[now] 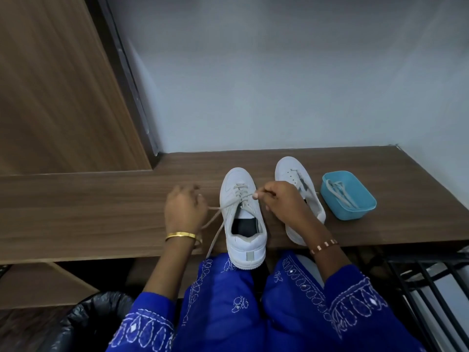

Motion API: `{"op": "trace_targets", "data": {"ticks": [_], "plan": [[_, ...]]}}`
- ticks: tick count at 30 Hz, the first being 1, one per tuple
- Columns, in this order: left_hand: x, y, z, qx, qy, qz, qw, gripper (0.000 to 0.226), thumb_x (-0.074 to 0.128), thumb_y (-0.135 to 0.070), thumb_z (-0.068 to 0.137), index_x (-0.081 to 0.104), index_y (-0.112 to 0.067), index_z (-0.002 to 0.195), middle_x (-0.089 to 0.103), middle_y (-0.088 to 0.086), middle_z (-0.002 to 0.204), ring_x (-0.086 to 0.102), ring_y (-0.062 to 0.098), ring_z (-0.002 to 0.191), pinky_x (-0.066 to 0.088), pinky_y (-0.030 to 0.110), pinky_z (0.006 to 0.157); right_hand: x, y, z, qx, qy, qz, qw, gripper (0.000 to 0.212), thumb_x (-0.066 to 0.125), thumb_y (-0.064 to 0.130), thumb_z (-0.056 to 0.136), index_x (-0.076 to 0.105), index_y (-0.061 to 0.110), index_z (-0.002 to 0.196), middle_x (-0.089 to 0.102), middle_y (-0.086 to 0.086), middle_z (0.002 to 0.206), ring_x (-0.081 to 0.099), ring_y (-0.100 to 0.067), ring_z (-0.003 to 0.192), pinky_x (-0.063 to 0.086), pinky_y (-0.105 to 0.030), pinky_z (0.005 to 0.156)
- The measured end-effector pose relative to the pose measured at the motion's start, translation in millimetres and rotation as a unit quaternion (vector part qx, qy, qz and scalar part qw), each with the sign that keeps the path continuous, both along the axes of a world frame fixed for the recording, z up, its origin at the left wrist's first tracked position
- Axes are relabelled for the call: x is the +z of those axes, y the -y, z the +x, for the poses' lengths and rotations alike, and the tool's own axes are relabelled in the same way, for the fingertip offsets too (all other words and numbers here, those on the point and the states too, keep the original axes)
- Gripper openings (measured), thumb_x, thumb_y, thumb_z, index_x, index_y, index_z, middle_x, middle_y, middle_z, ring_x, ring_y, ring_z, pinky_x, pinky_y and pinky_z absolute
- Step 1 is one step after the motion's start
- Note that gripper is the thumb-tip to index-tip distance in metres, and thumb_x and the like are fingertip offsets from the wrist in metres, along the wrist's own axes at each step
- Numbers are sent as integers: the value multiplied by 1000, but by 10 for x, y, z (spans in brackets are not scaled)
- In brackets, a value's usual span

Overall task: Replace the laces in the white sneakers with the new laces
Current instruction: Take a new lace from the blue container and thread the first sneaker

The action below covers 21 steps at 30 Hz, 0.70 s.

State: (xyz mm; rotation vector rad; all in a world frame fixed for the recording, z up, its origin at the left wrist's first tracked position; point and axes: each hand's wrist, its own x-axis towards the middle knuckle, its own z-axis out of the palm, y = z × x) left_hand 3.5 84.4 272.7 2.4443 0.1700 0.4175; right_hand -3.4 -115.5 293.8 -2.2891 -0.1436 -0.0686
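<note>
Laces [241, 196] thread the near sneaker [243, 219] left of the blue tub [349, 195]; limp, light and likely slippery, they are best pinched near the tips. Right hand [279, 201] pinches one end just right of the eyelets; left hand [184, 209], fingers curled, grips the other strand left of the sneaker.

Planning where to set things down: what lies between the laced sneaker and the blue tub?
In the head view, the second white sneaker, partly hidden by the right hand, lies between the laced sneaker and the blue tub.
</note>
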Motion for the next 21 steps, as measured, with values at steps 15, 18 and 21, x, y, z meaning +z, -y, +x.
{"op": "trace_targets", "data": {"ticks": [15,18,21], "plan": [[-63,388,-143,-233,-36,-148,961,16,52,-9,91,67,-10,96,63,5,96,59,17,91,48,30,82,36,-79,-66,7,17,-112,994,20,56,22,91,69,10,99,70,-10,94,63,-23,89,49,-36,82],[-73,486,-174,-231,-58,-180,954,18,51,-6,91,68,-7,98,66,1,85,59,12,77,45,19,72,33,-125,-86,15,16,-132,991,20,55,23,91,68,11,100,70,-10,93,62,-23,88,49,-36,81],[-105,468,-161,-160,-31,-145,976,21,48,0,90,68,0,95,66,8,85,55,16,76,40,20,66,1,-83,-132,11,7,-157,988,20,54,20,92,67,13,104,68,-9,97,61,-24,91,49,-35,81]]}}
